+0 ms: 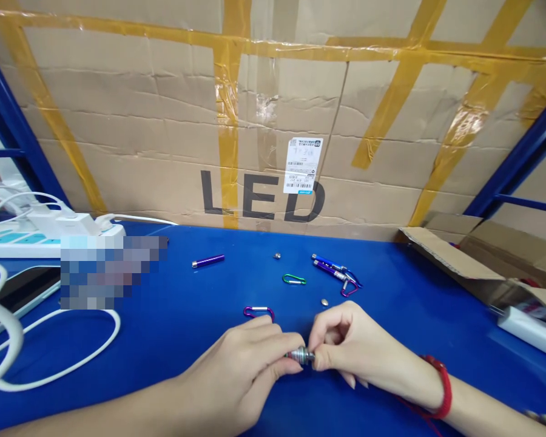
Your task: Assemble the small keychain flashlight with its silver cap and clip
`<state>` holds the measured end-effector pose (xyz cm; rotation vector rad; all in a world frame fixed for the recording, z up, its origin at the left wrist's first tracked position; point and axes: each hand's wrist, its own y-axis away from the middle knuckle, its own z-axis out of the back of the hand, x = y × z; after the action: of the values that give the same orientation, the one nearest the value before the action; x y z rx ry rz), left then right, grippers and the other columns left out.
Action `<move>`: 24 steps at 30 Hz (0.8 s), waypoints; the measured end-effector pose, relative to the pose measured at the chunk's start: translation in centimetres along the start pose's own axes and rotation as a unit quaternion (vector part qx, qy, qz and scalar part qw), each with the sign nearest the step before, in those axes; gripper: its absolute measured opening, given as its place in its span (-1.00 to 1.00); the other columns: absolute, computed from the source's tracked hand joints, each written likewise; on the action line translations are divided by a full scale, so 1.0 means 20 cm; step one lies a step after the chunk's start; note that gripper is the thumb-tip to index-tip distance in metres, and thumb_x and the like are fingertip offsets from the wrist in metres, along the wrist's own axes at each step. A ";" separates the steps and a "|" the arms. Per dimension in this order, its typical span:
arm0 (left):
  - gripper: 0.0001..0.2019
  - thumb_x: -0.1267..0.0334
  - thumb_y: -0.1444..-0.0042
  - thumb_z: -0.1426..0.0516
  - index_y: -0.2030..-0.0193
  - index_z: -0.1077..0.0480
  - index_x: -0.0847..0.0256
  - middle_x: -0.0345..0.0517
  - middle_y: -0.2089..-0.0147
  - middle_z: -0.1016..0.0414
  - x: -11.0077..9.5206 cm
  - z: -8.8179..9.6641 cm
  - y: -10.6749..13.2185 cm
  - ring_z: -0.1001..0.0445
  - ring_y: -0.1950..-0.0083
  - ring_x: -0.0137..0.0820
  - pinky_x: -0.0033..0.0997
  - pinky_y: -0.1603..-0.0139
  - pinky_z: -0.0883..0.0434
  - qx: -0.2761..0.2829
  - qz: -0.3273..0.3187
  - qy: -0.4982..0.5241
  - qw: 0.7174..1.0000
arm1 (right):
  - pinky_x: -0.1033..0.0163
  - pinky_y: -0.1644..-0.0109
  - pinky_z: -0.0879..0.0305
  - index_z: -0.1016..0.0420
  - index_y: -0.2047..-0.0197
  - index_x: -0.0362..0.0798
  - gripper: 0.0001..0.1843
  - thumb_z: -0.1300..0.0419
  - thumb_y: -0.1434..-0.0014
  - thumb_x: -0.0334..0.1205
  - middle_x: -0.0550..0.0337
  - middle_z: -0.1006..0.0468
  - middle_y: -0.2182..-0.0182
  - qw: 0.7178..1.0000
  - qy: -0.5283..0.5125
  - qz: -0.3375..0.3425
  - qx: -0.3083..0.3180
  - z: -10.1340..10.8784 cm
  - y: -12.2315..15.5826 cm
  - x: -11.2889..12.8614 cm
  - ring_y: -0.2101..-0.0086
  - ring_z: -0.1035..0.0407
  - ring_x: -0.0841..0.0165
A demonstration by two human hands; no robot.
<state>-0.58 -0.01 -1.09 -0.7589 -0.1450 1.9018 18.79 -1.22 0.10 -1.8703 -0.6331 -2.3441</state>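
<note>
My left hand (pixel 250 370) is closed, with thumb and forefinger around a small silver cylinder (pixel 300 355) with ringed metal at its end. From the other side, my right hand (pixel 346 346) pinches the narrow metal tip of that piece. Its far part is hidden inside my left fingers. Just beyond my left hand lies a purple carabiner (pixel 259 311), partly covered by it. A small round metal piece (pixel 324 302) rests beyond my right fingers. Farther back are a green carabiner (pixel 294 280) and another small metal piece (pixel 277 256).
A purple tube (pixel 208 261) lies at the back; blue and purple penlights (pixel 330 267) with carabiners lie right of centre. White cables and a power strip (pixel 22 243) crowd the left, beside a phone (pixel 27 285). An open cardboard box (pixel 459 261) stands at right. A large carton (pixel 164 121) closes the back.
</note>
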 end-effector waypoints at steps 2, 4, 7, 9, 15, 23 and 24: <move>-0.74 0.38 -0.25 0.14 0.35 -0.33 0.28 -0.14 0.43 -0.39 0.00 0.00 0.00 -0.19 0.45 -0.46 -0.49 0.34 -0.22 -0.005 -0.018 -0.008 1.000 | 0.56 0.83 0.09 -0.42 0.57 -0.17 -0.73 -0.38 0.23 -0.19 0.37 -0.32 0.79 1.000 0.004 -0.010 0.010 -0.01 0.01 0.00 0.82 -0.11 0.62; -0.75 0.39 -0.25 0.13 0.33 -0.34 0.29 -0.13 0.43 -0.39 0.00 -0.01 0.00 -0.19 0.45 -0.46 -0.49 0.33 -0.22 -0.014 -0.034 -0.012 0.999 | 0.56 0.83 0.06 -0.40 0.55 -0.16 -0.73 -0.37 0.20 -0.17 0.36 -0.36 0.75 1.000 0.005 -0.009 0.015 -0.01 0.02 -0.01 0.82 -0.12 0.62; -0.77 0.41 -0.24 0.11 0.28 -0.35 0.29 -0.14 0.44 -0.39 0.00 -0.01 0.00 -0.20 0.46 -0.47 -0.49 0.32 -0.22 -0.029 -0.038 -0.006 0.999 | 0.56 0.83 0.05 -0.40 0.55 -0.16 -0.71 -0.35 0.17 -0.13 0.34 -0.36 0.76 1.000 0.028 0.010 0.003 -0.02 0.02 -0.01 0.82 -0.14 0.60; -0.78 0.43 -0.23 0.10 0.23 -0.36 0.27 -0.14 0.39 -0.42 0.01 -0.01 0.00 -0.23 0.43 -0.47 -0.48 0.29 -0.23 -0.036 -0.032 0.002 0.999 | 0.56 0.81 0.05 -0.41 0.57 -0.17 -0.70 -0.34 0.15 -0.10 0.36 -0.29 0.82 0.998 0.050 0.030 -0.017 -0.02 0.02 -0.01 0.83 -0.14 0.59; -0.78 0.38 -0.23 0.08 0.18 -0.38 0.17 -0.19 0.36 -0.46 0.02 -0.01 0.00 -0.36 0.31 -0.45 -0.45 0.13 -0.26 -0.032 0.023 0.011 0.999 | 0.55 0.82 -0.01 -0.42 0.53 -0.17 -0.66 -0.35 0.16 -0.04 0.37 -0.27 0.85 0.998 0.043 0.034 -0.022 0.00 -0.01 -0.03 0.84 -0.13 0.57; -0.72 0.37 -0.22 0.05 0.01 -0.36 0.00 -0.27 0.22 -0.50 0.00 0.00 -0.01 -0.38 0.27 -0.48 -0.49 0.10 -0.28 -0.044 0.086 0.033 0.995 | 0.53 0.76 -0.06 -0.44 0.48 -0.16 -0.65 -0.35 0.17 -0.03 0.39 -0.26 0.84 0.992 0.070 0.069 -0.078 0.01 -0.01 -0.03 0.82 -0.12 0.59; -0.73 0.36 -0.22 0.03 0.04 -0.37 0.02 -0.27 0.23 -0.50 0.00 0.00 -0.02 -0.38 0.26 -0.48 -0.52 0.14 -0.29 -0.055 0.098 0.042 0.993 | 0.53 0.74 -0.07 -0.44 0.47 -0.16 -0.66 -0.35 0.16 -0.05 0.39 -0.25 0.83 0.988 0.083 0.087 -0.093 0.01 -0.01 -0.03 0.81 -0.12 0.59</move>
<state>-0.32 0.18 -0.91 -0.9559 -0.1265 2.0570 19.01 -1.07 -0.51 -1.6917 -0.2331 -2.4810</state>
